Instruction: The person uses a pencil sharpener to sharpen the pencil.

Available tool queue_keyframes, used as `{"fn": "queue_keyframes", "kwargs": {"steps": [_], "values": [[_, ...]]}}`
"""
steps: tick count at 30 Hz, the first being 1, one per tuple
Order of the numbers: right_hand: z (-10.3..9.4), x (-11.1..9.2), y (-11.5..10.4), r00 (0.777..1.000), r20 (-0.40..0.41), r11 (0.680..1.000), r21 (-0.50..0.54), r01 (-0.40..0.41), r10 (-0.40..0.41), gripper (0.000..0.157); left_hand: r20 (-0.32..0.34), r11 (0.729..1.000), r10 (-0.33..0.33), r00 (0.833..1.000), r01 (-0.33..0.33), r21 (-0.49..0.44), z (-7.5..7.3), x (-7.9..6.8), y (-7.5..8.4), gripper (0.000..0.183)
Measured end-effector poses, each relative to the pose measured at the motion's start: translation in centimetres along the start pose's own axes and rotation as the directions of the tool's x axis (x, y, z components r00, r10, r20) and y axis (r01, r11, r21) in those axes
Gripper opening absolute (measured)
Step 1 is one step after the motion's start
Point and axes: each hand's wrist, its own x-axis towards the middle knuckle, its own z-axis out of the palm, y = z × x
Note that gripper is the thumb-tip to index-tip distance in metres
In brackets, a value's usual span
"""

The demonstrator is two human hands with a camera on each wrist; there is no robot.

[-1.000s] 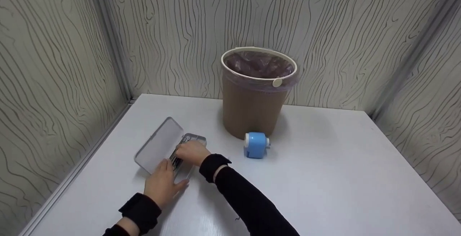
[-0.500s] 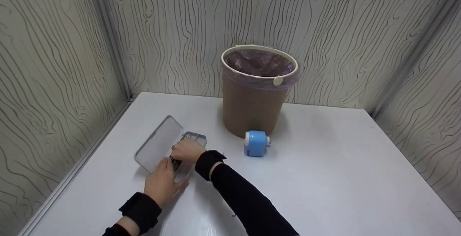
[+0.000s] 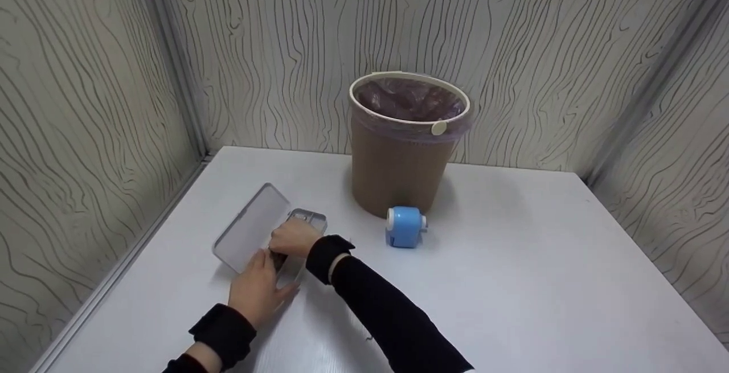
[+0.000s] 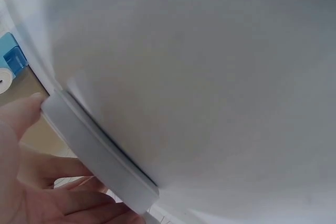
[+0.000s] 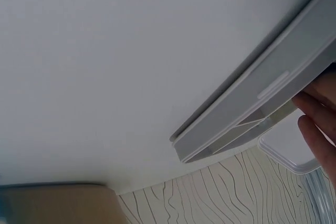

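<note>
A grey pencil case (image 3: pixel 292 270) lies on the white table, its pale lid (image 3: pixel 253 222) tipped open to the left. My left hand (image 3: pixel 253 290) holds the near end, thumb on one side and fingers on the other; the left wrist view shows that end (image 4: pixel 100 150) between them. My right hand (image 3: pixel 295 237) reaches down into the case, over dark slim items (image 3: pixel 277 260) whose kind is unclear. Its fingers (image 5: pixel 315 124) dip past the case wall in the right wrist view. The fingertips are hidden, so any grip there cannot be made out.
A blue crank pencil sharpener (image 3: pixel 405 228) stands right of the case. Behind it is a brown bin (image 3: pixel 398 173) with a cream rim and a purple bag. Wood-patterned panels (image 3: pixel 273 60) enclose the table (image 3: pixel 512 282). A small dark scrap lies beside the right sleeve.
My right hand has shifted slightly left and nearer to the left hand, inside the case. The left hand and the case have stayed in place.
</note>
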Motion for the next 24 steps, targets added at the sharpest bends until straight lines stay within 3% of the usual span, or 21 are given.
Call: {"fn": "queue_keyframes", "kwargs": {"steps": [8,15,24], "values": [[0.1,-0.1,-0.2,0.997,-0.046,0.996,-0.072,0.052,-0.055,0.024,0.032,1.000,-0.002,0.999,0.002,-0.016,-0.1,0.0,0.0,0.090],[0.3,-0.4,-0.1,0.993,-0.049,0.988,-0.115,0.103,-0.109,0.021,0.005,1.000,0.010,1.000,-0.010,-0.009,-0.1,-0.2,-0.1,0.087],[1.0,-0.6,0.5,0.991,-0.078,0.989,-0.111,0.101,-0.110,0.023,-0.022,1.000,0.015,1.000,-0.015,-0.013,-0.1,-0.2,0.0,0.088]]}}
